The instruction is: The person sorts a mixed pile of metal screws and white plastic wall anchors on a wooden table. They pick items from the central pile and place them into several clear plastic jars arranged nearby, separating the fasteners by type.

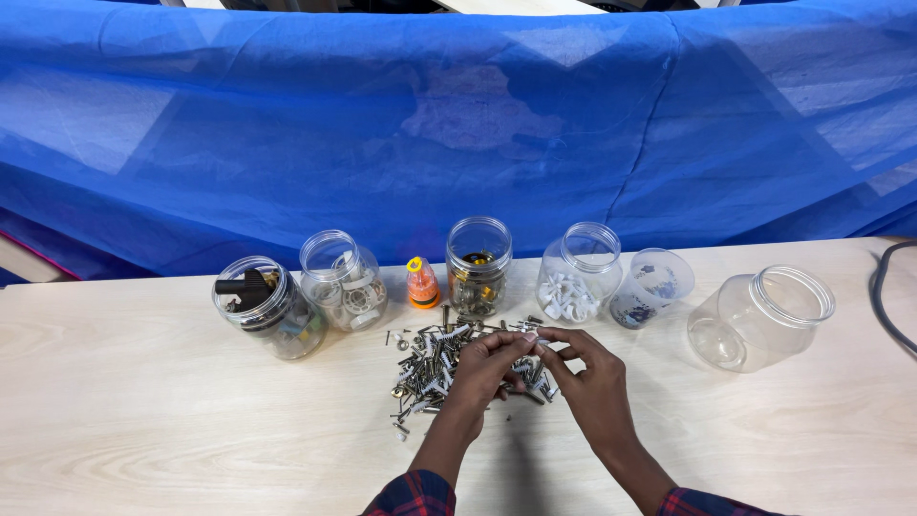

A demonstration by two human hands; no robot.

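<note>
At lower centre of the frame, both hands meet over a loose pile of screws and white wall plugs (435, 368) lying on the pale wooden table (143, 430). Left hand (485, 368): fingers curled down onto the pile, fingertips bunched together near the right hand; what it pinches, if anything, cannot be told. Right hand (590, 377): thumb and forefinger pressed together on a small pale piece (541, 335) at the pile's upper right edge (kind too small to tell). Plaid cuffs show at bottom edge.

Row of clear jars behind the pile, left to right: tilted jar with dark parts (263, 306); jar of white rings (344, 282); small orange bottle (421, 285); upright jar of metal hardware (478, 263), just beside the pile's top; jar of white clips (575, 277); tilted plastic cup (652, 287); large jar lying tilted (759, 320), well apart at right. Blue cloth (458, 124) fills upper frame. Dark cable (884, 296) at right edge.
</note>
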